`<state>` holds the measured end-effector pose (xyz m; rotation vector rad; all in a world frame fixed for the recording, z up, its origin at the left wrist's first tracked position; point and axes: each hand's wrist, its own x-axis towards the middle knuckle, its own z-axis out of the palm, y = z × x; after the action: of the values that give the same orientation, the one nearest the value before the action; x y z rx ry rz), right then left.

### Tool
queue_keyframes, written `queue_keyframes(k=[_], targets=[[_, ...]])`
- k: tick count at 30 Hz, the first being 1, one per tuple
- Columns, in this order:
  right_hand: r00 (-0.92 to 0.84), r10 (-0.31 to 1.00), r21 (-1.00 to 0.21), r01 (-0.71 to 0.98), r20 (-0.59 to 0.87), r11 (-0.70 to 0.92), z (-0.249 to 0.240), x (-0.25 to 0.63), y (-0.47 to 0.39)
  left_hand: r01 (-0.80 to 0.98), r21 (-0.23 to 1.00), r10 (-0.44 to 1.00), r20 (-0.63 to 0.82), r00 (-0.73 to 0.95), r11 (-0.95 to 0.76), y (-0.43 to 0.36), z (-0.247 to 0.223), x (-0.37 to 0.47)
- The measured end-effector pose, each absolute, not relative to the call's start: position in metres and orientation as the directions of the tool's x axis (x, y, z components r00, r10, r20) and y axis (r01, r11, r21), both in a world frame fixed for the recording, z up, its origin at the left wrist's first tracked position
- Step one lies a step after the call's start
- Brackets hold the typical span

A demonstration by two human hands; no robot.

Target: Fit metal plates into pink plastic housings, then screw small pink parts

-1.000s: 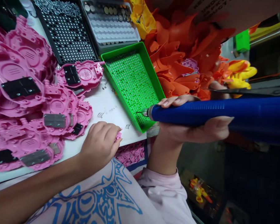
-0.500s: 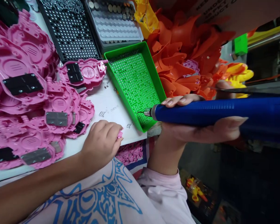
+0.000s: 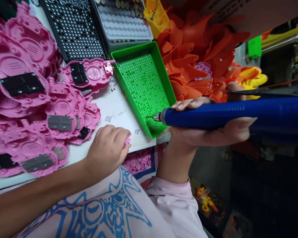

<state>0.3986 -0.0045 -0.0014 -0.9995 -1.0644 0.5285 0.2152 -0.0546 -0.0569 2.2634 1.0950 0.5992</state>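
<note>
My right hand [image 3: 213,134] is wrapped round a blue electric screwdriver [image 3: 203,113], held nearly level. Its thin bit points left, over the near end of a green tray [image 3: 144,89]. Small screws stand in rows in that tray's perforated plate. Whether the bit touches a screw I cannot tell. Closed near the table's front edge, my left hand [image 3: 109,145] holds a small pink plastic piece [image 3: 127,139], mostly hidden by the fingers. Beyond it lies a pink plastic housing [image 3: 93,73] with a black cover screwed on.
Several pink housings [image 3: 20,62] are piled at the left. A black screw tray [image 3: 74,29] and a clear tray of round metal parts [image 3: 126,28] stand at the back. Orange plastic parts [image 3: 186,62] heap up on the right. Small pink pieces [image 3: 139,162] lie below the table edge.
The whole view has shifted slightly. Both hands keep nearly the same place, with the screwdriver's bit still over the green tray and the pink piece still in my left hand.
</note>
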Motion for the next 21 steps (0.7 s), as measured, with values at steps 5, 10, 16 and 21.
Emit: queue_keyframes(k=[5,10,16,21], targets=[[0.433,0.782,-0.881,0.064,0.448,0.469,-0.002,0.400,-0.004,0.563,0.654,0.813,0.141,0.565,-0.505,-0.055,-0.056,0.215],[0.458,0.786,-0.901,0.089,0.416,0.425,-0.002,0.399,-0.004,0.557,0.669,0.810,0.119,0.574,-0.493,-0.053,-0.056,0.215],[0.505,0.762,-0.906,0.108,0.405,0.409,0.000,0.398,-0.003,0.550,0.678,0.808,0.113,0.578,-0.488,-0.053,-0.055,0.214],[0.468,0.774,-0.897,0.111,0.426,0.427,0.014,0.401,-0.007,0.553,0.683,0.809,0.096,0.580,-0.477,-0.054,-0.054,0.213]])
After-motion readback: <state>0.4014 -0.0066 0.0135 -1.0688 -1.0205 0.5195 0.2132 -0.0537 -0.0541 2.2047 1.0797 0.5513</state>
